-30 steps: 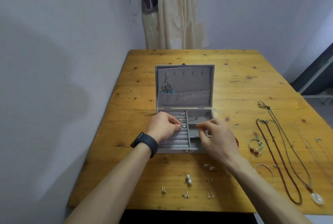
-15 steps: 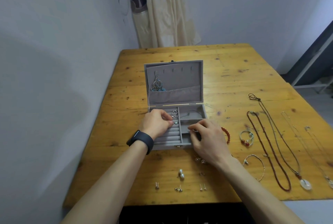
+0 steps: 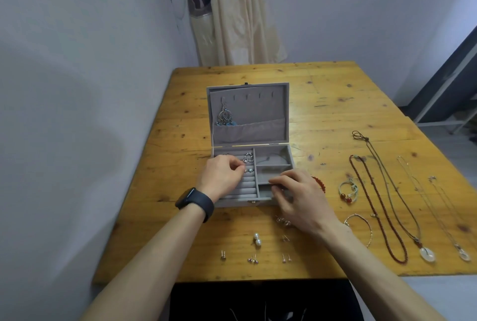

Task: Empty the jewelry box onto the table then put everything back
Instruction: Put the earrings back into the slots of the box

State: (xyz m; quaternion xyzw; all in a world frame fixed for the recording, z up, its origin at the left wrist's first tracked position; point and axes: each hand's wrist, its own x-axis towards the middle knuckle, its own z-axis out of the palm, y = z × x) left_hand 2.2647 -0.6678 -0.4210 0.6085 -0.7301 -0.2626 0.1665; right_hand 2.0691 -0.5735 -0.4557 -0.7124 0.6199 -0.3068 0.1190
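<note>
The grey jewelry box (image 3: 273, 128) stands open on the wooden table (image 3: 335, 93), lid upright. A dangling earring (image 3: 224, 117) hangs inside the lid. Two silver rings (image 3: 248, 158) sit in the ring rolls on the left, and a thin chain (image 3: 271, 158) lies in the back right compartment. My left hand (image 3: 222, 176) hovers over the ring rolls, fingertips pinched beside a lower ring (image 3: 249, 170). My right hand (image 3: 299, 197) reaches into the front right compartment, fingers curled on something small that I cannot make out.
Small studs (image 3: 253, 260) and a pearl earring (image 3: 256, 239) lie near the table's front edge. A red bead bracelet (image 3: 320, 182) peeks out behind my right hand. Bracelets (image 3: 348, 191) and several long necklaces (image 3: 379, 207) spread to the right. A curtain (image 3: 232, 16) hangs behind.
My right hand has moved from the middle right compartment toward the front one. My left hand has stayed at the ring rolls. The camera tilted slightly.
</note>
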